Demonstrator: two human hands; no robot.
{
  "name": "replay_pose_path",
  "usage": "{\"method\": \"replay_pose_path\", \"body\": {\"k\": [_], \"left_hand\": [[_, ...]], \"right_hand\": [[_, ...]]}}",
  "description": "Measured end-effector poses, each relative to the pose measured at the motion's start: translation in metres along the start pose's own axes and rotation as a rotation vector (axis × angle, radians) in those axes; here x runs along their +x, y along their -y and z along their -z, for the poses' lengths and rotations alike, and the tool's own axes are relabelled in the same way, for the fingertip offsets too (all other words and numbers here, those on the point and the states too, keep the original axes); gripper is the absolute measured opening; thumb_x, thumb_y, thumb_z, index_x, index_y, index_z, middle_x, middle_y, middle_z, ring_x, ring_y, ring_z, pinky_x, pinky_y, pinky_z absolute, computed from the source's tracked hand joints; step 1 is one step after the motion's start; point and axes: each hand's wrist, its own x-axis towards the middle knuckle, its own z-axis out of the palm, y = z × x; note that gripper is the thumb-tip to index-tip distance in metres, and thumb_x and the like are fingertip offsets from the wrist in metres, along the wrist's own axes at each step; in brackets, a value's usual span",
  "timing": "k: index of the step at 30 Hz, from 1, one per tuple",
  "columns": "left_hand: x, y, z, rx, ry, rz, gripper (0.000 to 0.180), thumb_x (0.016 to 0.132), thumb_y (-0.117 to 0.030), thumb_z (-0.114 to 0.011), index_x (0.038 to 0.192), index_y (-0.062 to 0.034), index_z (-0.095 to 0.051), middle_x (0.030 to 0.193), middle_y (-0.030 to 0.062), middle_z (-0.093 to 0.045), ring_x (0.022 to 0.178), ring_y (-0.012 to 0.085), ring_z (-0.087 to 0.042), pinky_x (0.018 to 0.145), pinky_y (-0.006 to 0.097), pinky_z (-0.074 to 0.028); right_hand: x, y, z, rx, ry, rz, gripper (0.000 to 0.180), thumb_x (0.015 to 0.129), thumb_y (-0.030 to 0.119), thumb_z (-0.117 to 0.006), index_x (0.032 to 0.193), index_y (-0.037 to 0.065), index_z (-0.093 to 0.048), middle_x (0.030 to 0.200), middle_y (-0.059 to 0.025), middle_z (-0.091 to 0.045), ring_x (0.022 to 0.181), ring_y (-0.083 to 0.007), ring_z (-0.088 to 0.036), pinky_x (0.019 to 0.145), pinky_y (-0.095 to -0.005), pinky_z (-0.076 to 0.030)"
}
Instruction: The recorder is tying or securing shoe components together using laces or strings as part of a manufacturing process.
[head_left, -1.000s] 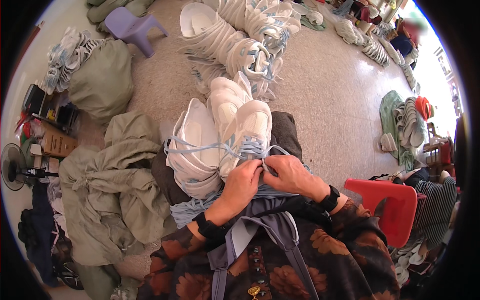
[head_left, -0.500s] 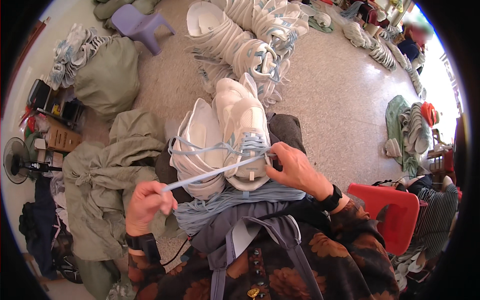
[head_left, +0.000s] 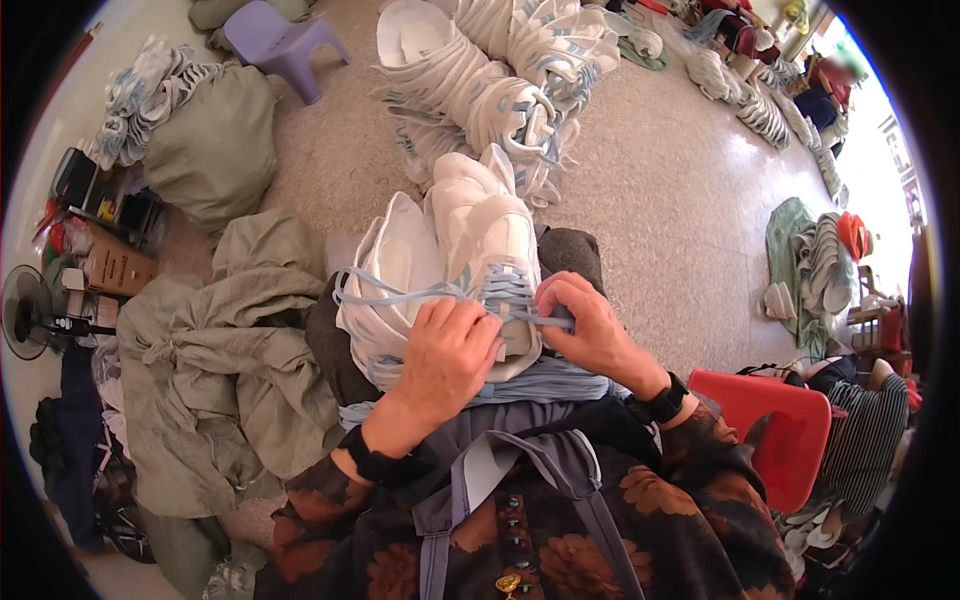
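A white sneaker upper (head_left: 500, 230) with light-blue trim lies in front of me on my lap, its toe pointing away. A light-blue shoelace (head_left: 510, 285) criss-crosses its eyelets. My left hand (head_left: 448, 350) is closed at the left of the lacing, fingertips pinched on the lace and partly hidden. At the right edge of the opening, my right hand (head_left: 590, 325) pinches the lace between thumb and fingers. Against the left side rest more nested white uppers (head_left: 395, 250), with a loop of lace across them. A bundle of blue laces (head_left: 560, 385) lies under my wrists.
Stacked white uppers (head_left: 480, 80) stand on the floor ahead. Left are a green-grey cloth sack (head_left: 215, 145), draped cloth (head_left: 230, 340), a purple stool (head_left: 275, 45) and a fan (head_left: 25, 312). A red stool (head_left: 790, 430) is at right; a person sits far right.
My left hand has moved right and inward from the stretched lace to the sneaker's lacing. My right hand stays at the right eyelets, with lace now between its fingers.
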Motion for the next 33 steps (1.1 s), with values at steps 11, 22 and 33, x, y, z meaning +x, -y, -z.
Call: {"method": "replay_pose_path", "body": {"k": [11,22,33], "left_hand": [[0.016,0.006,-0.023,0.277,0.099,-0.112,0.007,0.078,-0.010,-0.064,0.085,-0.0067,-0.064,0.094,0.0081,-0.055,0.098,0.0265,-0.055,0.103,0.049,-0.038],[0.007,0.005,-0.007,0.205,0.162,-0.143,0.009,0.076,-0.009,-0.065,0.085,-0.0063,-0.062,0.096,0.0095,-0.055,0.101,0.0265,-0.056,0.109,0.052,-0.034],[-0.029,-0.014,0.057,-1.186,0.185,0.512,0.010,0.095,-0.009,-0.068,0.098,-0.0042,-0.060,0.095,0.0086,-0.071,0.097,0.0205,-0.068,0.104,0.042,-0.044]], "right_hand": [[-0.003,0.007,0.002,0.188,0.154,-0.327,0.022,0.080,0.015,-0.077,0.086,0.000,-0.062,0.071,-0.0125,-0.061,0.065,-0.0302,-0.060,0.061,-0.0382,-0.048],[-0.007,0.000,-0.009,-0.270,-0.018,-0.038,0.017,0.073,0.011,-0.072,0.080,0.006,-0.057,0.087,-0.0104,-0.055,0.087,-0.0319,-0.055,0.081,-0.0409,-0.042],[-0.007,-0.004,-0.014,-0.149,-0.068,-0.042,0.016,0.073,0.008,-0.069,0.076,0.003,-0.054,0.095,-0.0135,-0.058,0.093,-0.0344,-0.055,0.082,-0.0420,-0.043]]}}
